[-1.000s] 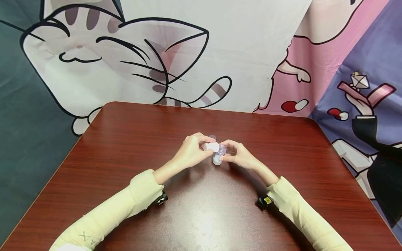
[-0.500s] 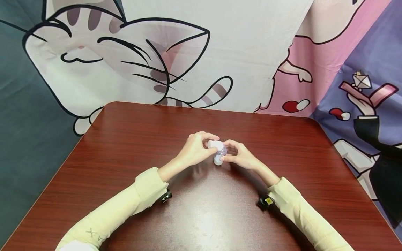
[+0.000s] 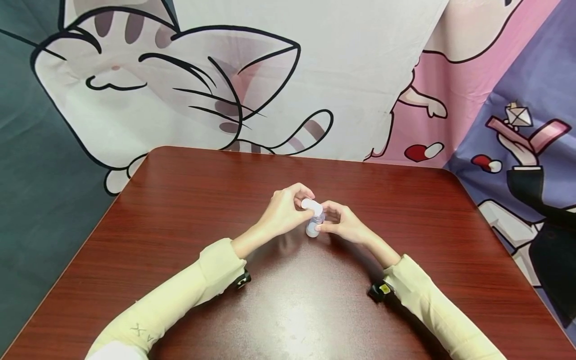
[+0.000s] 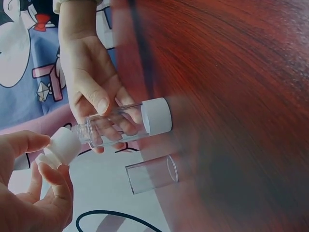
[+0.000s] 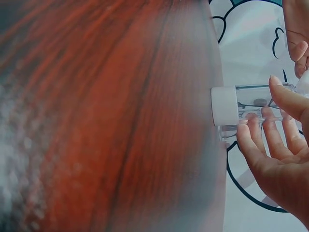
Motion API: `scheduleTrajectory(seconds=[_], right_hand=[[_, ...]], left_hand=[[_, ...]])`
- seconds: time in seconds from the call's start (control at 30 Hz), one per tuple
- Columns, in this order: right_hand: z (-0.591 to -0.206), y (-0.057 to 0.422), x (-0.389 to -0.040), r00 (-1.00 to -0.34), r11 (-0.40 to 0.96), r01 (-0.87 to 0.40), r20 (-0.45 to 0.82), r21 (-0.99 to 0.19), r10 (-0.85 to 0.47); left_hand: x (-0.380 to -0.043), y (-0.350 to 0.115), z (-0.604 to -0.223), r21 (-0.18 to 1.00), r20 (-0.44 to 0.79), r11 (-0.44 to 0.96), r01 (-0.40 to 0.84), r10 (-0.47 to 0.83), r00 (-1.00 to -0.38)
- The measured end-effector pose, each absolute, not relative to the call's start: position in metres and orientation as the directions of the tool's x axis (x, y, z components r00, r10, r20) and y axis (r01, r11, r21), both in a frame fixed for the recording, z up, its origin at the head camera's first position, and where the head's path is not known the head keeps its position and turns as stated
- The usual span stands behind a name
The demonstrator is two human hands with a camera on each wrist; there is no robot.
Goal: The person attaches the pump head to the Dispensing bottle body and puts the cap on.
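Observation:
My right hand (image 3: 344, 222) grips a small clear bottle (image 4: 157, 116) with a white base, fingers on one side and thumb on the other. It stands upright on the table, its threaded neck showing in the left wrist view. Between thumb and fingers, my left hand (image 3: 288, 209) pinches a white cap (image 4: 66, 146), which has a narrower stepped part at its outer end. The cap is tilted, right at the mouth of the bottle. Beyond the bottle stands a clear hollow cover (image 4: 152, 175), which the hands and cap hide in the head view.
The dark red wooden table (image 3: 216, 180) has rounded far corners. A printed cartoon cloth (image 3: 351, 65) hangs just behind its far edge. Small black devices (image 3: 379, 290) sit at both wrists, below the pale yellow sleeves (image 3: 180, 295).
My left hand has moved right, bringing the white cap from beside the bottle to over its neck, and the cap now tilts. The right hand and bottle have stayed almost in place.

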State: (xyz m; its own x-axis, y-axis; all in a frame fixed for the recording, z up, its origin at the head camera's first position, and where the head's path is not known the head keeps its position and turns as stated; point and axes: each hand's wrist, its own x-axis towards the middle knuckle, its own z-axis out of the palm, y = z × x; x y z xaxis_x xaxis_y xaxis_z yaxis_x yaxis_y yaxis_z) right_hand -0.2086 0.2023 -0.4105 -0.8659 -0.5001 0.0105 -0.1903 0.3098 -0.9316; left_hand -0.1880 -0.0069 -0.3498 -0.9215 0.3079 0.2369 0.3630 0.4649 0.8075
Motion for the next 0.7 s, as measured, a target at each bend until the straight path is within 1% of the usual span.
scheduleTrajectory(seconds=[0.17,0.43,0.7], right_hand=[[-0.4107,0.2018,-0.2081,-0.867,0.307,-0.188,0.010,-0.933,-0.499],[-0.4107,0.2008,-0.2075,-0.867,0.312,-0.200,0.019,-0.929,-0.497],[-0.4104,0.2009,-0.2079,-0.871,0.322,-0.198,0.016,-0.926,-0.491]], left_hand=[[-0.1900,-0.0041,-0.3502,0.811,0.218,0.466,0.354,0.320,-0.922],[-0.1912,-0.0006,-0.3515,0.807,0.254,0.451,0.381,0.318,-0.913],[-0.1910,0.0033,-0.3532,0.793,0.257,0.466,0.393,0.328,-0.909]])
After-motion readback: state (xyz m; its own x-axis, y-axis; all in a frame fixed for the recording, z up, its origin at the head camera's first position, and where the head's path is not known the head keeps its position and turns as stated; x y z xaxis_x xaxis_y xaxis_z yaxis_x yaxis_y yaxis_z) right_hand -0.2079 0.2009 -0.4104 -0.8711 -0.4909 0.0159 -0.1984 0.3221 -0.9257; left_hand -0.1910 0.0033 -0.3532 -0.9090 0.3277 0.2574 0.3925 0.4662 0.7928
